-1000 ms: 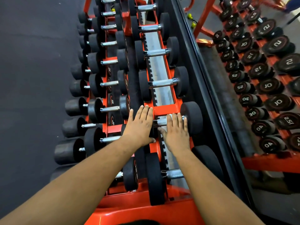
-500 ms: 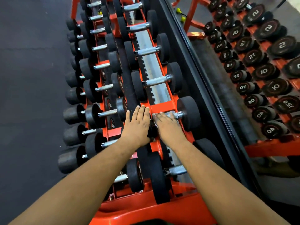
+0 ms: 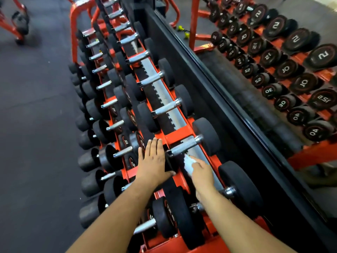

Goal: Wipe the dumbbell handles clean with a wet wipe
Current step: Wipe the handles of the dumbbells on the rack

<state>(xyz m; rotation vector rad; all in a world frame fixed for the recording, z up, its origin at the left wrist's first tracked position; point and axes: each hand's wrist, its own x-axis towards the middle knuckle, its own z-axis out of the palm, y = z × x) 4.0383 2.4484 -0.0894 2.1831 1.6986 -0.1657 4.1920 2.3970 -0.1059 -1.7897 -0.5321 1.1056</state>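
Black dumbbells with knurled steel handles lie in rows on an orange rack (image 3: 179, 133). My left hand (image 3: 155, 162) rests flat, fingers straight, on the near black head of a top-row dumbbell. That dumbbell's steel handle (image 3: 185, 146) is bare, just beyond my right hand. My right hand (image 3: 201, 173) holds a crumpled white wet wipe (image 3: 188, 164) in its fingers, slightly below that handle and over the rack's grey strip. The closest top-row dumbbell (image 3: 238, 183) lies partly under my right forearm.
A wall mirror (image 3: 273, 73) with a black frame runs along the rack's right side and reflects numbered dumbbell ends. Dark rubber floor (image 3: 36, 115) lies to the left. Another orange frame (image 3: 16, 24) stands at the far left top.
My right hand has come off the dumbbell handle and drawn back toward me, and the white wipe now shows in its fingers. The left hand stays on the dumbbell head. The view has tilted up.
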